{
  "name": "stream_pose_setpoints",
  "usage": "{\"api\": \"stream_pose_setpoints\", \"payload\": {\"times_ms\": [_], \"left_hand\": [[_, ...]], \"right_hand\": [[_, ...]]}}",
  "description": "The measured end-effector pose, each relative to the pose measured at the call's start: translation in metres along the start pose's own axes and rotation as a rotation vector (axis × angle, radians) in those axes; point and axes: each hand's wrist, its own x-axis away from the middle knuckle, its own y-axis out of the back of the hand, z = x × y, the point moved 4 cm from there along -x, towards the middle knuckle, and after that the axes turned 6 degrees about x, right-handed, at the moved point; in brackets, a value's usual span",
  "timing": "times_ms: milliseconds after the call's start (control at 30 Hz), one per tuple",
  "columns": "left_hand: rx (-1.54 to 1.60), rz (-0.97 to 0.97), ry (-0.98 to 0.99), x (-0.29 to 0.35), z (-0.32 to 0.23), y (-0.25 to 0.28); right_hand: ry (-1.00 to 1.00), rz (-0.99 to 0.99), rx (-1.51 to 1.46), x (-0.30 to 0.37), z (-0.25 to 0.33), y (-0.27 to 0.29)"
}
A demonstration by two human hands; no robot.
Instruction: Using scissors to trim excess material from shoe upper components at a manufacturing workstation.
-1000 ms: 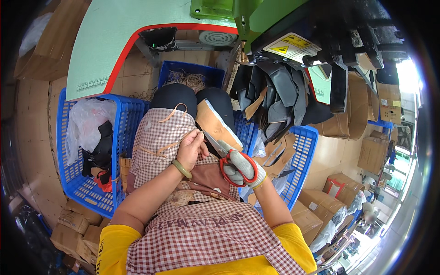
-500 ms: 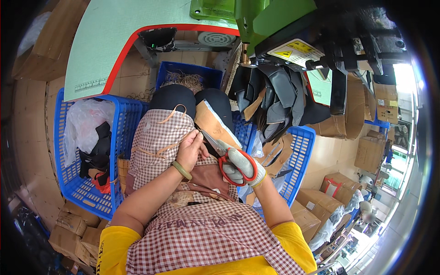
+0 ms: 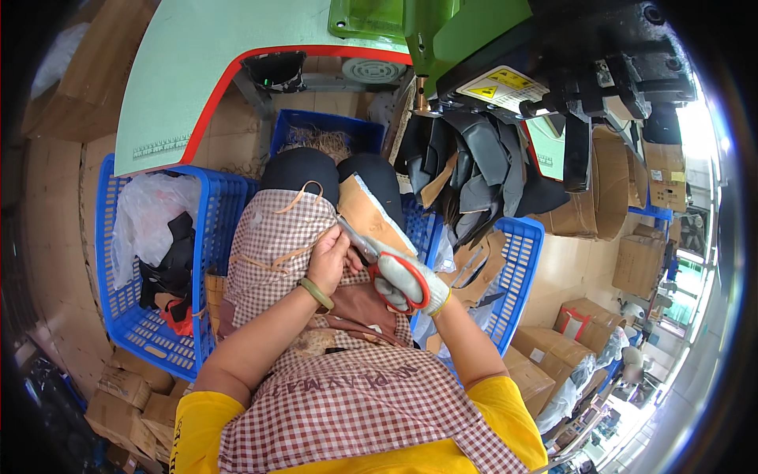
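My right hand (image 3: 404, 278), in a pale grey work glove, grips red-handled scissors (image 3: 365, 246). Their blades point up and left, the tips beside the fingertips of my left hand (image 3: 327, 259). That bare hand, with a greenish bangle at the wrist, has its thumb and fingers pinched together; what they hold is mostly hidden. A tan leather-like piece (image 3: 376, 215) with a pale edge lies across my right thigh, just beyond the scissors. Narrow tan strips (image 3: 301, 197) curl over the checked apron (image 3: 264, 229) on my left thigh.
Blue plastic crates stand on both sides; the left one (image 3: 203, 261) holds clear plastic and black pieces. Dark cut pieces (image 3: 479, 158) hang beside the green machine (image 3: 430, 47). A pale green table (image 3: 197, 71) with a red edge curves ahead, above a blue bin (image 3: 367, 126) of scraps.
The scissors and my gloved hand have shifted slightly up and left, and the blades look closer together. My left hand stays pinched in nearly the same place.
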Motion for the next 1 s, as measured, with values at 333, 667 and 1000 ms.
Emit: {"api": "stream_pose_setpoints", "payload": {"times_ms": [333,667,1000], "left_hand": [[0.033,-0.011,0.006,-0.002,0.006,0.005],[-0.007,0.004,0.02,-0.002,0.003,0.003],[-0.023,0.013,0.006,0.0,0.0,0.002]], "right_hand": [[0.049,-0.019,0.04,0.019,-0.02,0.003],[-0.019,-0.03,-0.268,0.012,-0.032,0.011],[0.009,-0.027,-0.126,0.003,-0.016,0.008]]}}
